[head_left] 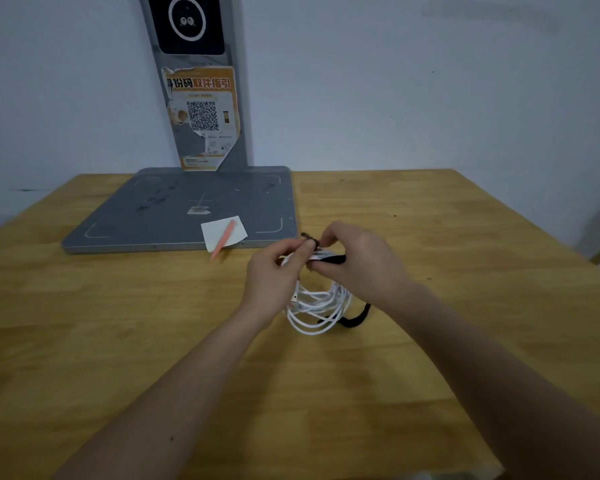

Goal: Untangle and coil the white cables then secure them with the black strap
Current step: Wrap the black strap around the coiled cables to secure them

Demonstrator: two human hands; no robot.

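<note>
A coil of white cables (317,304) hangs in loops between my two hands, above the wooden table (118,341). My left hand (274,275) grips the top of the coil with thumb and fingers. My right hand (357,261) pinches the black strap (333,259), which wraps over the top of the coil. One frayed strap end (307,235) sticks up between my fingertips. A black length (352,318) trails below my right wrist beside the lower loops.
A grey flat base plate (174,209) with an upright post (201,98) bearing a QR poster stands at the back of the table. A white paper slip (224,232) and an orange pointed tool (222,244) lie on its front edge.
</note>
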